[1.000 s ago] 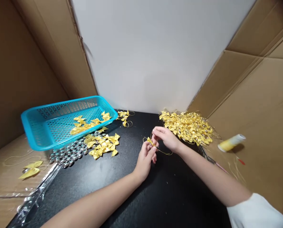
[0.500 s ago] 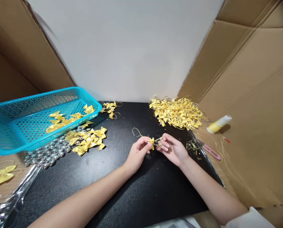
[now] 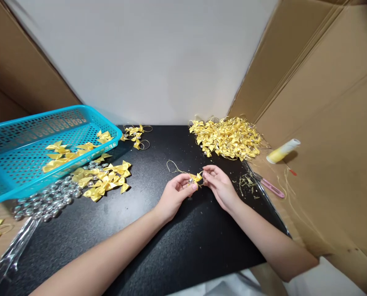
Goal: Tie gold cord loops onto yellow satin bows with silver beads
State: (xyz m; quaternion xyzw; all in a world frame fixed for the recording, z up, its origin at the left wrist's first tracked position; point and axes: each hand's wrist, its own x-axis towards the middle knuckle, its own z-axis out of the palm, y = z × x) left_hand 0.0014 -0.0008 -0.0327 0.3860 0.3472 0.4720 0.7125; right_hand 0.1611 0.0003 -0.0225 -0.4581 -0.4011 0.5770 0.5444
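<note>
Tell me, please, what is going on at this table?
A person's left hand pinches a small yellow bow with a silver bead, above a black table. The right hand is at the bow's other side; its exact grip is too small to tell. A thin gold cord loops out beyond the left hand. On the left, a turquoise basket contains more bows, with loose beads nearby. A heap of looped bows lies at the far right.

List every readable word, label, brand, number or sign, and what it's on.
No readable text in view.
Blue basket: wall cut-outs too small to tell if they're letters.
Yellow-white tube: no legible print.
Pink handle: none legible.
Held yellow bow: no lettering visible.
</note>
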